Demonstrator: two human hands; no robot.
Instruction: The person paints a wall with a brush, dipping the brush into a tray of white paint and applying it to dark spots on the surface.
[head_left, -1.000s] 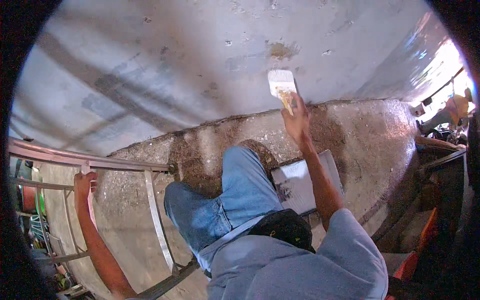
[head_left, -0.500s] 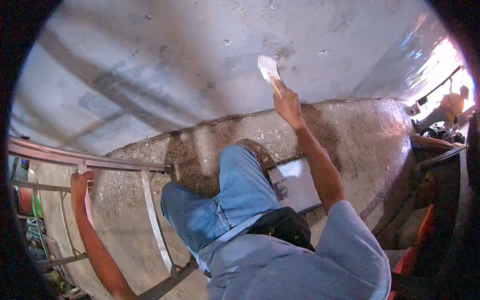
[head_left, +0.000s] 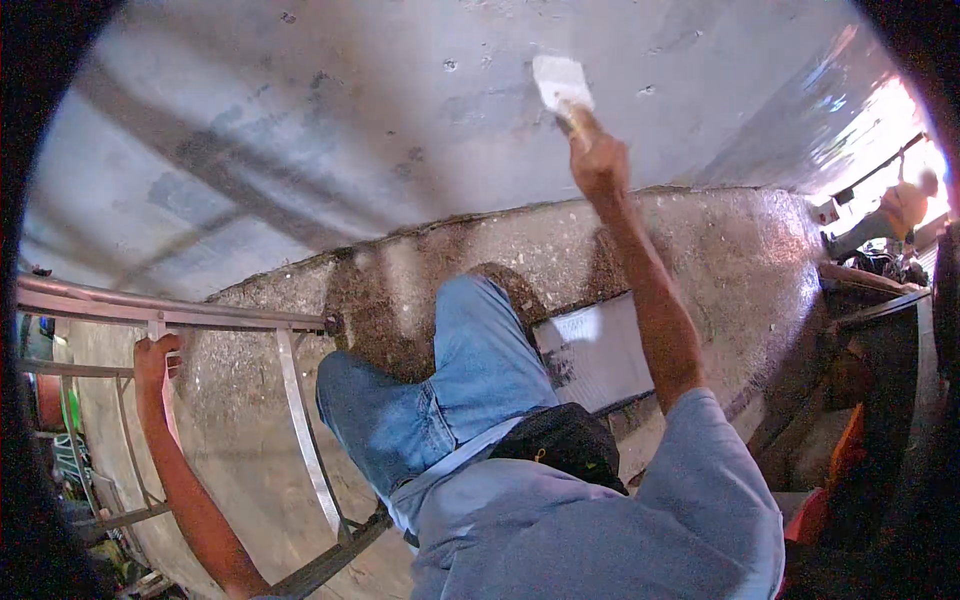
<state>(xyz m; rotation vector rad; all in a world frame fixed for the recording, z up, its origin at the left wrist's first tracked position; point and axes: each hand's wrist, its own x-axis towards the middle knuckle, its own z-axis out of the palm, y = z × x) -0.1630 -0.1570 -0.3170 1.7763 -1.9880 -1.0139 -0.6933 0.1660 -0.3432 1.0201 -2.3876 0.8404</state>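
Observation:
My right hand (head_left: 602,165) is closed round the handle of a wide, flat paintbrush (head_left: 562,84) with pale bristles. Its end lies over the grey, pitted wall (head_left: 400,110), seemingly against it; slight blur hides the exact contact. At the left, my left hand (head_left: 155,360) has its fingers wrapped round a bar of a metal ladder-like frame (head_left: 312,440), beside the long upper rail. My bent knees in blue jeans (head_left: 480,335) are between the two arms, facing the wall's lower edge.
A pale flat panel (head_left: 600,345) with a dark edge lies under my right forearm. The ground (head_left: 720,260) is rough and stained along the wall. Assorted objects (head_left: 68,450) are beyond the frame at far left. Another person (head_left: 905,205) is at far right, near a bright opening.
My right hand and the paintbrush have moved up the wall and slightly right. My left hand keeps its grip on the frame; the view has shifted slightly.

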